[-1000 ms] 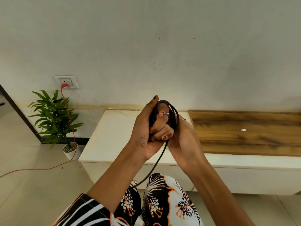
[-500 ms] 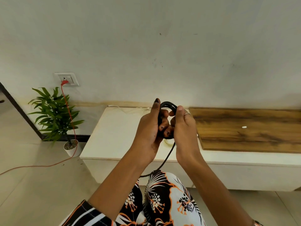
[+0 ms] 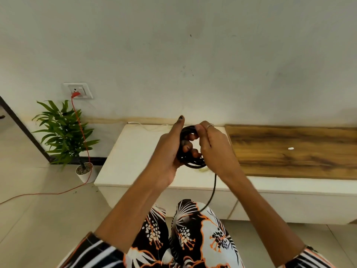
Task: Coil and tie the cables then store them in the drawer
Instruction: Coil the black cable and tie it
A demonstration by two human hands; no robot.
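Black cable (image 3: pixel 190 160), coiled, sits at the frame's centre above the white cabinet (image 3: pixel 135 161). Left hand (image 3: pixel 168 151) fingers curl through the loops; right hand (image 3: pixel 214 149) pinches the coil's twelve-o'clock edge, loose tail hanging toward six o'clock.

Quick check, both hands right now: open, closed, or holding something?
Left hand: closed, fingers curled through the black cable coil, holding it.
Right hand: closed, pinching the coil's top.

Cable: black cable (image 3: pixel 193 163), thin, wound into a small bundle of several loops
Pose: coil upright, held up in front of the worktop
Loose end: one strand hangs down from the coil toward the lap
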